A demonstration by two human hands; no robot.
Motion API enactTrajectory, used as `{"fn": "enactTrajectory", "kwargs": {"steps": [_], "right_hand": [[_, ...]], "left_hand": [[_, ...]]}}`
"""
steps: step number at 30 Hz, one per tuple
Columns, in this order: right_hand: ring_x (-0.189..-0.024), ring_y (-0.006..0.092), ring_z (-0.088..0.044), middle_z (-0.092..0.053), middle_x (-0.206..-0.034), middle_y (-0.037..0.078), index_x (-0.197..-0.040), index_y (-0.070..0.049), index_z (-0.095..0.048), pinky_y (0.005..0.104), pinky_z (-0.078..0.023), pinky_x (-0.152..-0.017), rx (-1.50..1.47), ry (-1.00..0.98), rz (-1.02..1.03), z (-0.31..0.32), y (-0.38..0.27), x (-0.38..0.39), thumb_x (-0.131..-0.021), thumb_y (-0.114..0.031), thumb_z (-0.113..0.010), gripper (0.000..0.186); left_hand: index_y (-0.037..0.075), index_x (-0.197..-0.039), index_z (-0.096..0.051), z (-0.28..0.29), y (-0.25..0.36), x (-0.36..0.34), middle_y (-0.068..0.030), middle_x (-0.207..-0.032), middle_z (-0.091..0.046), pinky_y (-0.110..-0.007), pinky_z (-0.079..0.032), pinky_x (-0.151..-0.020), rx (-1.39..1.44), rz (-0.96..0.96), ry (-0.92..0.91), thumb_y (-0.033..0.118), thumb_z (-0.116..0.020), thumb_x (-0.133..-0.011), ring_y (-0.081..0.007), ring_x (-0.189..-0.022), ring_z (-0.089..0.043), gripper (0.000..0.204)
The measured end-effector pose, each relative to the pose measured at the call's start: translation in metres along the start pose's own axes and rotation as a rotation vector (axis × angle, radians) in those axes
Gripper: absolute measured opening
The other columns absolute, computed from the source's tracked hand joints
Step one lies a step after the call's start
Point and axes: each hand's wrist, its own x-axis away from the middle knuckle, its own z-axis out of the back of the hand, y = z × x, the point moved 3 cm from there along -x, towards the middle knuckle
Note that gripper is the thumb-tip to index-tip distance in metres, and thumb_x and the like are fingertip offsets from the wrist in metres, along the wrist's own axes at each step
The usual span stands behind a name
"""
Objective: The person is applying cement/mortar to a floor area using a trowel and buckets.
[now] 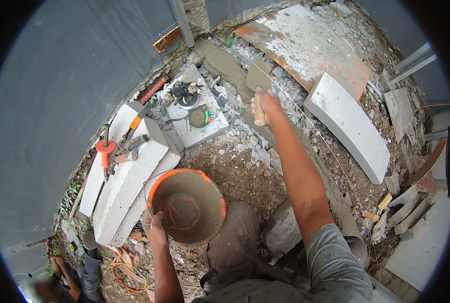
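Note:
My left hand (155,228) grips the rim of an orange bucket (209,199) that tilts toward me. Wet grey mortar coats its inner wall and bottom. Out ahead, my right hand (269,107) is wrapped round the wooden handle of a trowel (258,76). The trowel's blade, smeared with mortar, lies over a long strip of grey mortar (217,56) along the ground. I cannot tell whether the blade touches the strip. A taut string (332,150) runs beside the strip, close to my right forearm.
White blocks (134,171) stand stacked at left, bearing a chisel with an orange guard (105,147) and other hand tools. A tape measure (199,116) rests on a white slab (212,130). Right of the string lie another block (348,123) and a stained board (310,43). Someone crouches lower left.

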Motion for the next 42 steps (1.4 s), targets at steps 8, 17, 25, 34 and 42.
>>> {"fn": "enactTrajectory", "kwargs": {"steps": [8, 17, 25, 34, 42], "right_hand": [[-0.050, 0.0189, -0.051, -0.053, -0.069, 0.009, -0.092, -0.005, -0.049, 0.0327, -0.043, -0.040, -0.011, -0.091, -0.108, 0.008, 0.034, -0.019, -0.092, -0.029, -0.047, 0.024], [-0.053, 0.0229, -0.057, -0.058, -0.073, 0.012, -0.088, 0.001, -0.053, 0.0370, -0.047, -0.040, 0.132, -0.009, 0.003, -0.024, 0.037, -0.016, -0.086, -0.027, -0.057, 0.029], [-0.051, 0.0238, -0.057, -0.055, -0.068, 0.012, -0.090, 0.003, -0.050, 0.0401, -0.045, -0.038, 0.074, 0.167, -0.011, 0.011, 0.062, 0.034, -0.086, -0.027, -0.058, 0.031], [-0.046, 0.0225, -0.054, -0.055, -0.066, 0.013, -0.097, 0.006, -0.047, 0.0357, -0.044, -0.036, -0.048, 0.284, 0.048, 0.096, 0.103, 0.120, -0.085, -0.021, -0.059, 0.031], [-0.042, 0.0212, -0.053, -0.056, -0.064, 0.011, -0.091, 0.004, -0.052, 0.0349, -0.045, -0.036, 0.041, 0.368, -0.034, 0.151, 0.130, 0.208, -0.086, -0.021, -0.057, 0.026]], "left_hand": [[-0.002, -0.106, -0.060, -0.008, 0.006, 0.002, -0.0089, -0.102, -0.061, -0.028, -0.040, -0.085, -0.007, 0.041, -0.047, 0.004, -0.046, -0.074, -0.0169, -0.091, -0.055, 0.036], [-0.004, -0.117, -0.054, -0.010, 0.005, 0.004, -0.0112, -0.111, -0.059, -0.030, -0.040, -0.091, 0.009, 0.020, -0.045, 0.003, -0.044, -0.074, -0.0196, -0.099, -0.055, 0.044], [-0.005, -0.119, -0.052, -0.001, -0.001, 0.005, -0.0132, -0.114, -0.057, -0.030, -0.040, -0.092, -0.030, 0.044, -0.007, 0.001, -0.044, -0.075, -0.0213, -0.101, -0.055, 0.046], [-0.003, -0.116, -0.054, -0.006, -0.009, 0.003, -0.0107, -0.107, -0.059, -0.029, -0.043, -0.085, 0.002, 0.020, -0.064, -0.001, -0.044, -0.074, -0.0196, -0.094, -0.056, 0.044], [-0.002, -0.109, -0.057, 0.011, -0.028, -0.009, -0.0086, -0.098, -0.059, -0.029, -0.044, -0.079, 0.085, 0.008, -0.054, -0.001, -0.047, -0.073, -0.0188, -0.087, -0.057, 0.038]]}}
